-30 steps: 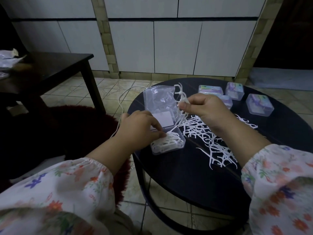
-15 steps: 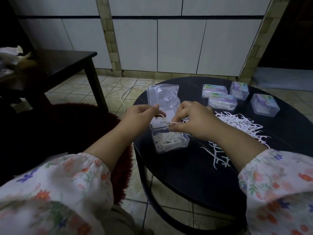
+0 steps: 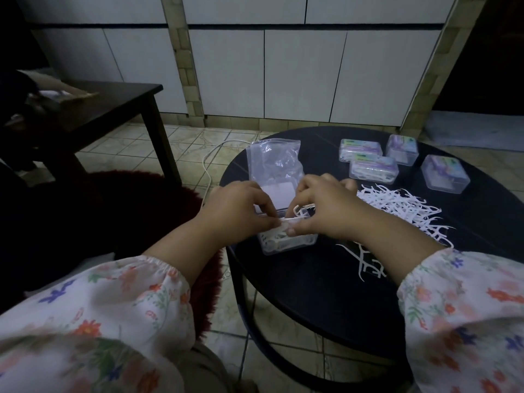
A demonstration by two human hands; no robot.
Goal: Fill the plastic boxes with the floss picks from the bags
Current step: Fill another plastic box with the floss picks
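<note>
A round black worktop (image 3: 326,290) stands on pale floor tiles (image 3: 181,143) before white cabinet doors (image 3: 297,75). Above the open plastic box (image 3: 286,242) at its left edge, the left hand (image 3: 241,211) and right hand (image 3: 326,211) pinch a small bundle of floss picks (image 3: 295,218). A loose pile of picks (image 3: 402,208) lies just right; 4 closed boxes (image 3: 374,168) sit behind. A dark side table (image 3: 107,103) stands left.

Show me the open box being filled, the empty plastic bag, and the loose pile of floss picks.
open box (image 3: 295,243): head view, on its clear front wall.
plastic bag (image 3: 272,160): head view, on its crinkled middle.
loose pile of floss picks (image 3: 397,207): head view, on the heap's centre.
</note>
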